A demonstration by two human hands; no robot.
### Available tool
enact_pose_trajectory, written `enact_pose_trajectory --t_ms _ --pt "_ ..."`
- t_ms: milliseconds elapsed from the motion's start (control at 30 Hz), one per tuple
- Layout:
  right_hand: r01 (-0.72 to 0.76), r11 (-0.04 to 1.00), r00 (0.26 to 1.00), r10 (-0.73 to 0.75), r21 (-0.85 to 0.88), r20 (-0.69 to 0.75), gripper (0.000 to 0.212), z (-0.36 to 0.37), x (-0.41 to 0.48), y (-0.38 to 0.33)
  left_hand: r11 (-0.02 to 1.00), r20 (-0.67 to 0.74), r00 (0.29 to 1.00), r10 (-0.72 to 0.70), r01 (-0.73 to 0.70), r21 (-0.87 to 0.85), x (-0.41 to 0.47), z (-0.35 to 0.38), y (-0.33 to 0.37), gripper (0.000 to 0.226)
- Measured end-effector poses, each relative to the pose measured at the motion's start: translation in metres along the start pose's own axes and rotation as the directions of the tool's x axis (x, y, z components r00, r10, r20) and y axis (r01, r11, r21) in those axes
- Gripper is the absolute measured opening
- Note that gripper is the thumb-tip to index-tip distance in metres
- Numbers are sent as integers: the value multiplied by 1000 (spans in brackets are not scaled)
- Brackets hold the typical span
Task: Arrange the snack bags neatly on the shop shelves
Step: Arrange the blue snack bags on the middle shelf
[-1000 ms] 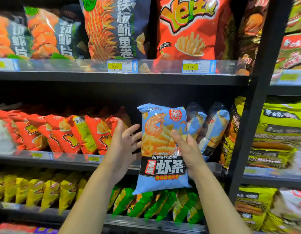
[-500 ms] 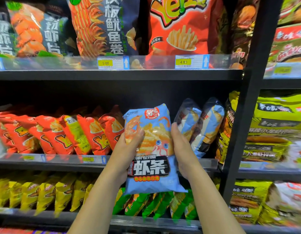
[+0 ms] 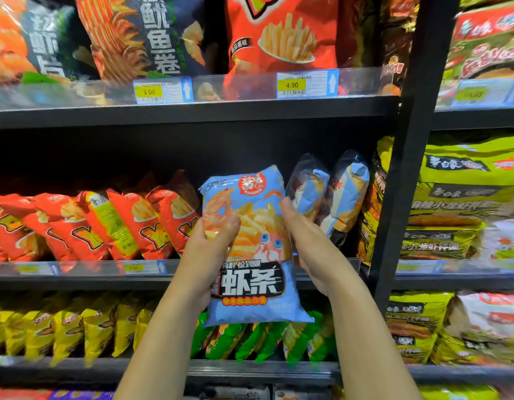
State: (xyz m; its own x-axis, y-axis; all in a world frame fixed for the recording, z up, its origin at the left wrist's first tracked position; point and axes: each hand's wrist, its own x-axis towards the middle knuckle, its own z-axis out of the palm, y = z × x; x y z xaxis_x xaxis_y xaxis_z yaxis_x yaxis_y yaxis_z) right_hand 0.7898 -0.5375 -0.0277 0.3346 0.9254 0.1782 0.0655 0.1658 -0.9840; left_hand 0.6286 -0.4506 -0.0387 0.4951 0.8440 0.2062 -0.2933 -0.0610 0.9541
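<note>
I hold a light blue shrimp-stick bag [image 3: 251,272] upright in front of the middle shelf [image 3: 77,280]. My left hand [image 3: 209,249] grips its left edge with the thumb across the front. My right hand [image 3: 310,249] clasps its right edge, fingertips near the top. Just right of it, two more light blue bags [image 3: 330,194] stand edge-on on the same shelf. To its left, a row of red fries bags [image 3: 106,223] leans rightwards.
Large bags stand on the top shelf [image 3: 250,111] behind price tags. Yellow bags [image 3: 71,327] and green bags [image 3: 250,339] fill the lower shelf. A black upright post [image 3: 400,168] separates a neighbouring bay of yellow-green packs [image 3: 463,197].
My left hand came off the red bags and closed on the blue bag's left edge. The bag moved left and up, closer to the shelf gap, and the camera tilted down.
</note>
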Motion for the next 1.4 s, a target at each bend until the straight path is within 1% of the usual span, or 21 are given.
enact_pose_trajectory --t_ms 67,167,233,333,400,467,567,633,700,767,833,933,1033,1133,1233,1333,1367,1400 --pt "50 999 999 -50 -12 -17 70 -1 -1 5 996 -30 997 77 -75 55 -2 8 -2 48" --pt "168 985 985 -166 26 -51 51 -5 -2 16 969 -25 980 198 -192 155 -5 12 -7 54" --pt "222 970 973 -216 94 -76 53 -10 -5 25 948 25 970 240 -240 207 -6 10 -10 66" --pt "295 952 951 -284 88 -120 51 -14 -7 36 934 112 963 246 -266 238 -7 2 -15 88" --pt "316 946 942 -303 72 -146 50 -16 -6 41 925 172 953 248 -286 251 -8 -2 -16 93" --pt "333 938 937 -317 100 -150 46 -19 -6 42 925 239 945 225 -284 253 -9 -6 -17 96" --pt "349 928 935 -336 131 -111 44 -24 -6 36 935 307 935 179 -259 244 -13 -9 -16 90" --pt "352 927 936 -344 127 -79 46 -26 -7 32 934 299 939 170 -250 256 -14 -11 -16 81" --pt "340 930 941 -335 139 -52 45 -26 -8 27 932 254 949 186 -253 261 -15 -11 -16 71" --pt "309 941 951 -308 138 -24 49 -24 -9 22 928 202 958 203 -254 273 -16 -10 -14 64" --pt "265 953 962 -271 149 17 53 -21 -9 17 936 165 968 187 -227 271 -16 -9 -12 56" --pt "182 961 978 -199 206 65 51 -19 -10 11 964 101 986 132 -151 218 -17 -6 -9 46" --pt "69 963 994 -88 260 61 62 -16 -12 10 992 49 998 37 -43 121 -19 1 -4 44" --pt "-34 952 995 5 306 96 64 -11 -15 10 998 7 998 -57 56 38 -20 9 2 34" --pt "-99 930 991 59 353 122 52 -9 -17 12 995 -22 995 -95 95 22 -21 15 7 29" --pt "-103 918 993 69 384 100 23 -11 -17 13 993 -27 993 -112 113 33 -22 18 9 26" --pt "-104 915 993 73 389 94 21 -12 -18 13 992 -25 993 -116 117 44 -22 18 9 26" --pt "-105 916 993 75 387 91 25 -12 -17 15 990 -27 992 -121 122 63 -22 18 9 28"
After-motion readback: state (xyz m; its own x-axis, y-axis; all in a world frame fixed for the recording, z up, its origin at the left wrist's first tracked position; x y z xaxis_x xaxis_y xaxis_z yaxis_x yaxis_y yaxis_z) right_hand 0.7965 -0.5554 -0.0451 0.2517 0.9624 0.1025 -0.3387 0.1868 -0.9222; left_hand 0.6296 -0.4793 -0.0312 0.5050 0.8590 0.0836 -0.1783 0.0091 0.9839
